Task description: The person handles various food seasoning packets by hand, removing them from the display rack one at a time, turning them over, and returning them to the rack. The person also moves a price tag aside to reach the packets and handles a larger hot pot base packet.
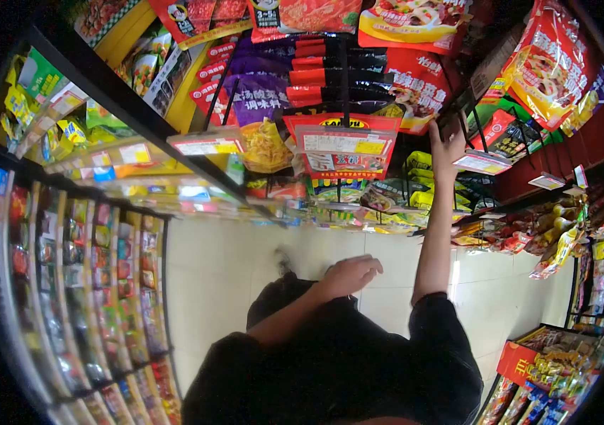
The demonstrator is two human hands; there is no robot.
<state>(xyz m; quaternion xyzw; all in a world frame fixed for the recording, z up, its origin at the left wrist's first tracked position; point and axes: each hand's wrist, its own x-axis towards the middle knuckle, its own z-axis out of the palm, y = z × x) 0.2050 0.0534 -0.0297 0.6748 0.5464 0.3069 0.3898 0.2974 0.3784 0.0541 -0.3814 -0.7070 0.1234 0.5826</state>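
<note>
My right hand (447, 152) is raised to the hanging rack, thumb and fingers apart. Its thumb is right at the lower corner of a red seasoning packet (419, 88) with white lettering. Just right of the fingers, a price tag (482, 162) sits at the end of a hook. My left hand (351, 275) hangs low in front of my body over the floor, holding nothing, its fingers loosely extended. Purple seasoning packets (259, 88) hang left of the red one, behind a red packet (344, 166) that a price tag partly covers.
Larger red and yellow packets (546, 67) hang at upper right. Yellow-green packets (422, 184) are on hooks below my right hand. Packed shelves (82, 276) run down the left side. A display with a red sign (518, 363) stands at lower right on the pale tiled floor (206, 283).
</note>
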